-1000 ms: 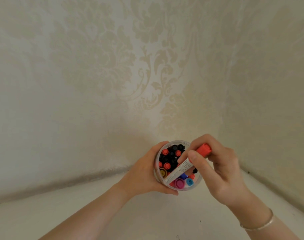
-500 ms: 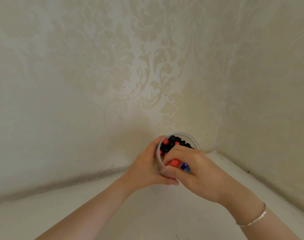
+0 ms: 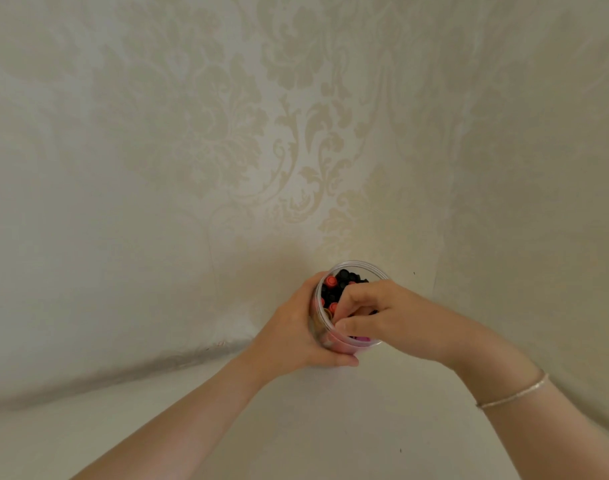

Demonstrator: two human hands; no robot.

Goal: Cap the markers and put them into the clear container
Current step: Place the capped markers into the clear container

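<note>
Clear container (image 3: 356, 265) — standing on the white surface (image 3: 296, 427) in the wall corner, packed with capped markers (image 3: 341, 284), black and red ends showing.

Step in hand, as judged: seating a marker among the rest. Doing it well is meaning easing it straight down into a gap while bracing the container against tipping.

Left hand (image 3: 289, 332) — wrapping the container's left wall, fingers curled round it, thumb underlapping the near side.

Right hand (image 3: 382, 318) — arching over the container's mouth, fingertips (image 3: 343, 308) dipping inside, curled; whether they are pinching a marker, I cannot tell.
</note>
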